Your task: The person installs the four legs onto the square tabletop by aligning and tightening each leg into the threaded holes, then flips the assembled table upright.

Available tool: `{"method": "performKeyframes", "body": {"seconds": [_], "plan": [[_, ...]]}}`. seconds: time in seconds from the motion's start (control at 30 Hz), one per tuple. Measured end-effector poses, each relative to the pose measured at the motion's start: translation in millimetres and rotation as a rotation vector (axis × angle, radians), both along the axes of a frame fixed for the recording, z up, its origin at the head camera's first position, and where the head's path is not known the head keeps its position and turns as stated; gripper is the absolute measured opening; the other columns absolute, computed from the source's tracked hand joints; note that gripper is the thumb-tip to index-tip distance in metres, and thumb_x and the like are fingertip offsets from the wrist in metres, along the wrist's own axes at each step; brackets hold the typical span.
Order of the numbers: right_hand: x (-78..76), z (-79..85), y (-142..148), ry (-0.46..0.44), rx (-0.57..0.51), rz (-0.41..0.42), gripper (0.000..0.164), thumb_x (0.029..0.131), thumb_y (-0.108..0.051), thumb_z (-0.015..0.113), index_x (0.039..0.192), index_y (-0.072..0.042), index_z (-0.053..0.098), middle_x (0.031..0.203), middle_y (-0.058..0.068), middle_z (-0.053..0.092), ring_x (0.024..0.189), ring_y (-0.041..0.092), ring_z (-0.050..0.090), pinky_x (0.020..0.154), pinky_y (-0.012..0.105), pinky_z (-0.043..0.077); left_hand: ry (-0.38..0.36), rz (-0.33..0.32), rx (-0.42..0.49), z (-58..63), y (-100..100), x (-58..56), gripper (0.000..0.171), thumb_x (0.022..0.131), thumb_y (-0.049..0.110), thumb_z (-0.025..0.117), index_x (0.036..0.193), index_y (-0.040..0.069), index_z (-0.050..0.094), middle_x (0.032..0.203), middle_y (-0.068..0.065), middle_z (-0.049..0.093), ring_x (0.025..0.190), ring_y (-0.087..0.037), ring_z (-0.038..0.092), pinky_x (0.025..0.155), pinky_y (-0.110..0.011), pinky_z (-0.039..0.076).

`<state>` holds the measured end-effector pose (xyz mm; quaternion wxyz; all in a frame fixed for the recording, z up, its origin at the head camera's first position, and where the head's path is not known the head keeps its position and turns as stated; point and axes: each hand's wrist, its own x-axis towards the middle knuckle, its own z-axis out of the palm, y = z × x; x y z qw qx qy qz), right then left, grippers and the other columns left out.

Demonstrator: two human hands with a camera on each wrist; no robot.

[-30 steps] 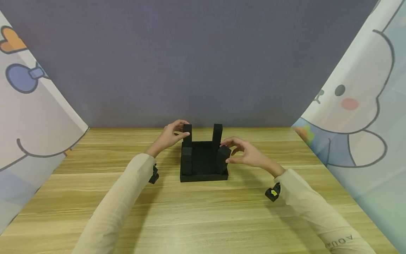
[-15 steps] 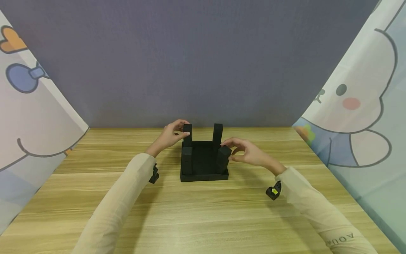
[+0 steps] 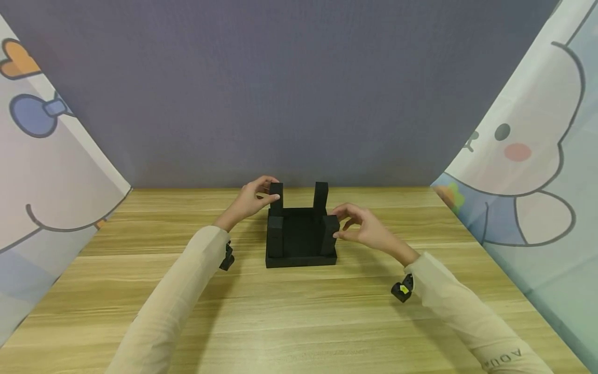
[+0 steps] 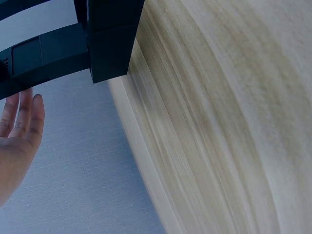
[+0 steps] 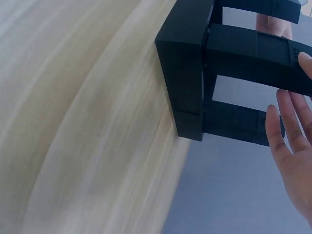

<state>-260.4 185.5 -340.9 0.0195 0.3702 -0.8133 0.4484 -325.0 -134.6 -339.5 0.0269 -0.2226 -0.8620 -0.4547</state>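
Note:
A black square base (image 3: 301, 261) with a raised rim lies on the table, and an upright black post stands at each of its corners. My left hand (image 3: 254, 196) pinches the top of the back-left post (image 3: 276, 207) between thumb and fingers. The front-right post (image 3: 329, 236) is held near its top by my right hand (image 3: 358, 224), thumb on the near side. In the right wrist view the thumb lies against this post (image 5: 239, 48), with other fingers behind it. Untouched are the front-left post (image 3: 275, 236) and the back-right post (image 3: 320, 196).
The wooden table (image 3: 289, 322) runs back to a grey panel (image 3: 299, 93). Printed cartoon sheets (image 3: 60, 145) stand along both sides. Small black devices (image 3: 403, 289) hang at both wrists, below the sleeves.
The front-right post, which stood turned at an angle, now sits squarer to the base after turning in my right hand. Those fingers have shifted slightly. My left hand stays where it was.

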Motion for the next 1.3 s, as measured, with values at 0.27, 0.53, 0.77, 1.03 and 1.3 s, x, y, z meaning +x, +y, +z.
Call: {"method": "performKeyframes", "body": {"seconds": [0.27,0.53,0.77,1.03,1.3], "plan": [[-2.7,8.5,2,-0.030,0.043,0.109,0.048,0.077,-0.007,0.072,0.122,-0.004,0.053,0.123,0.015,0.053,0.102,0.016,0.055,0.075,0.036,0.053,-0.002,0.010,-0.016,1.1,1,0.5,0.036,0.086,0.027,0.063,0.119,0.019,0.051,0.116,-0.009,0.056,0.106,-0.026,0.057,0.081,-0.043,0.051],[-2.3,11.5,2,-0.026,0.066,0.110,0.046,0.077,-0.007,0.072,0.120,-0.004,0.054,0.119,0.014,0.055,0.096,0.012,0.056,0.074,0.036,0.053,0.009,0.010,-0.029,0.2,0,0.4,0.037,0.086,0.028,0.063,0.120,0.018,0.051,0.117,-0.009,0.056,0.107,-0.026,0.057,0.082,-0.043,0.050],[-0.3,4.0,2,-0.039,0.027,0.025,0.047,0.074,-0.008,0.075,0.117,-0.010,0.056,0.115,0.008,0.057,0.090,0.015,0.057,0.072,0.035,0.053,-0.003,0.001,-0.008,-0.7,0,-0.5,0.037,0.087,0.027,0.062,0.120,0.017,0.051,0.118,-0.010,0.055,0.107,-0.028,0.056,0.086,-0.045,0.049],[1.6,0.6,1,-0.017,0.012,-0.002,0.048,0.074,-0.005,0.075,0.117,-0.011,0.056,0.113,0.009,0.056,0.090,0.022,0.058,0.070,0.033,0.052,-0.013,0.002,0.005,0.1,0,-1.3,0.037,0.086,0.026,0.063,0.120,0.018,0.051,0.119,-0.010,0.055,0.107,-0.027,0.056,0.087,-0.045,0.049],[-2.8,8.0,1,0.005,0.073,0.079,0.056,0.074,-0.008,0.076,0.124,-0.008,0.052,0.123,0.011,0.054,0.103,0.015,0.052,0.075,0.036,0.053,-0.034,-0.004,0.010,6.0,2,3.4,0.039,0.088,0.021,0.061,0.123,0.012,0.050,0.122,-0.015,0.053,0.110,-0.032,0.054,0.089,-0.048,0.047]]}}
